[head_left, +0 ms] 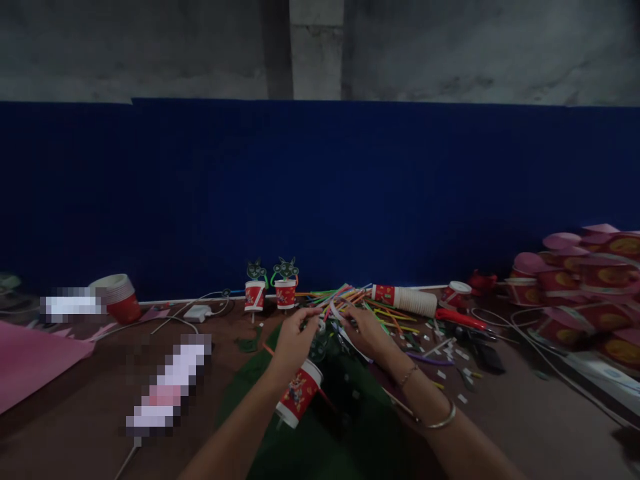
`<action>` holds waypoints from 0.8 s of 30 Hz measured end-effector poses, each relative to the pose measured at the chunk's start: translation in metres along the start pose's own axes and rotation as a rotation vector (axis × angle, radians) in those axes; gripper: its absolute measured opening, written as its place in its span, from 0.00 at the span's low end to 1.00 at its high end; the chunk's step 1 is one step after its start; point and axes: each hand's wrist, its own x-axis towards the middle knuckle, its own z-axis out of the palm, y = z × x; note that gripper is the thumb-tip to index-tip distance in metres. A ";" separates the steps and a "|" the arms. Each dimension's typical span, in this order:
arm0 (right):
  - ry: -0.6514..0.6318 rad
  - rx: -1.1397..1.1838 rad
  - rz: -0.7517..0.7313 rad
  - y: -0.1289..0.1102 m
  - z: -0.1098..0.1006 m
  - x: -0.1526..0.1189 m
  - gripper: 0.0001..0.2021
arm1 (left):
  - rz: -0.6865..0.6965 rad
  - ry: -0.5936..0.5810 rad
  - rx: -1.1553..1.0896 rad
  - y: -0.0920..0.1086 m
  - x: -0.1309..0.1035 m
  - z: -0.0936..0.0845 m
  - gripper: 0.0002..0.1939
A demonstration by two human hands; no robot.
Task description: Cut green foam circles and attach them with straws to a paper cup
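Note:
My left hand and my right hand meet at the near edge of a heap of coloured straws on the brown table. The right fingers pinch a thin pale straw that curves back under the palm. The left fingertips touch the same spot; the dim light hides what they grip. A red printed paper cup lies on its side under my left wrist, on a dark green sheet. My right wrist wears bracelets.
Two red cups topped with green cut-out figures stand by the blue wall panel. A lying stack of cups, a red-handled tool, piled red cups at right, a cup stack, pink paper and cables at left.

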 end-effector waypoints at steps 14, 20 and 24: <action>0.014 0.369 -0.078 -0.037 -0.011 -0.002 0.06 | 0.362 -0.055 0.381 -0.002 -0.008 0.005 0.18; 0.006 0.302 -0.089 -0.040 -0.014 -0.002 0.10 | 0.206 -0.064 0.178 0.001 -0.005 0.005 0.12; 0.004 0.252 -0.065 -0.040 -0.014 -0.002 0.10 | 0.152 0.001 0.001 0.007 -0.007 0.005 0.15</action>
